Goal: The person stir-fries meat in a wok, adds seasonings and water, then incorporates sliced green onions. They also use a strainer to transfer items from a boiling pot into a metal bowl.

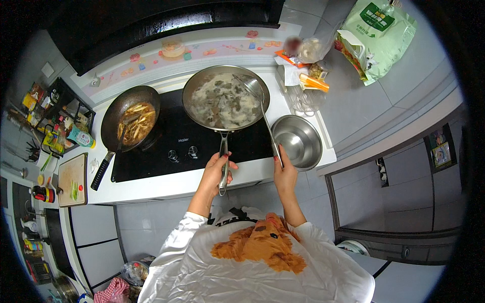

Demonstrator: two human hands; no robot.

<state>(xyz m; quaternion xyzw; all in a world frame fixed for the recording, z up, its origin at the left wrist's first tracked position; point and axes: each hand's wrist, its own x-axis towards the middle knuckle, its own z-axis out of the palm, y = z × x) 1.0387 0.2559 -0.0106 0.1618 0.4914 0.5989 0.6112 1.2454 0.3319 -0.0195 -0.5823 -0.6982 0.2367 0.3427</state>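
My left hand (216,168) is closed around the metal handle (224,146) of a wide frying pan (188,91) on the right of the cooktop. Foamy, bubbling liquid (223,102) with dark pieces fills the pan. In my right hand (285,172) is the long handle of a metal skimmer (253,88); its mesh head lies over the pan's right side, partly above the foam. Beside that hand stands a stainless steel bowl (299,140) with nothing visible inside. To the left, a dark wok (110,125) holds browned strips of food in sauce (138,123), with a spatula (122,134) resting in it.
A black glass cooktop (201,159) sits in the white counter (151,193). At left are a cutting board (72,170) with green strips and a rack of bottles (81,117). Clear containers (307,98) and bags crowd the right back corner. A range hood (170,22) hangs beyond.
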